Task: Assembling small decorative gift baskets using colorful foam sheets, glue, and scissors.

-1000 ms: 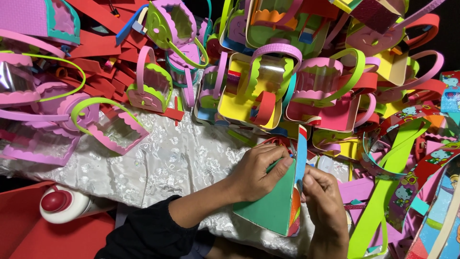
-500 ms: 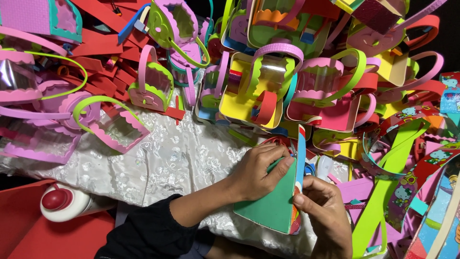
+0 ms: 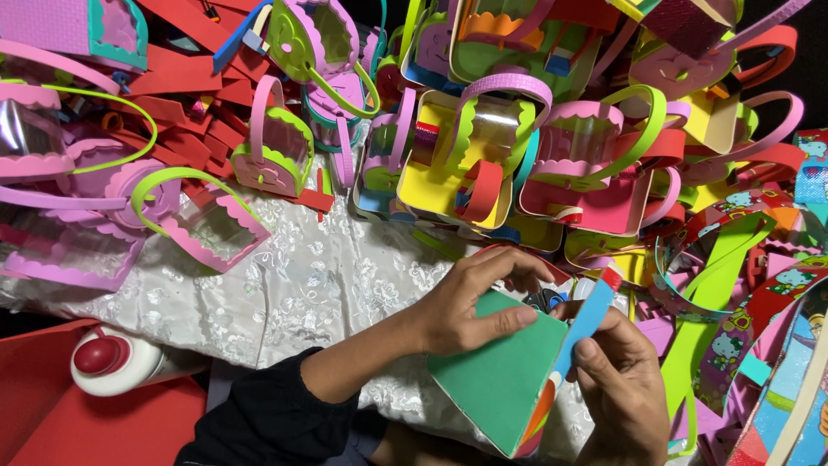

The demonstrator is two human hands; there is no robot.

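Note:
My left hand (image 3: 470,302) grips a green foam basket piece (image 3: 500,375) from above, thumb lying across its flat face. My right hand (image 3: 617,393) pinches a blue foam strip (image 3: 586,319) with a red tip against the green piece's right edge. An orange and red foam part shows at the piece's lower edge. Both hands work low in the picture, over a white patterned cloth (image 3: 302,285).
Many finished foam baskets are piled beyond the hands, among them a yellow basket (image 3: 448,173) and a pink basket (image 3: 586,185). Printed foam strips (image 3: 733,293) lie at the right. A white glue bottle with a red cap (image 3: 112,358) rests on red foam sheets (image 3: 52,423) at the left.
My right hand has slid up along the blue strip, pressing it nearer the green piece's top corner. My left hand has hardly moved.

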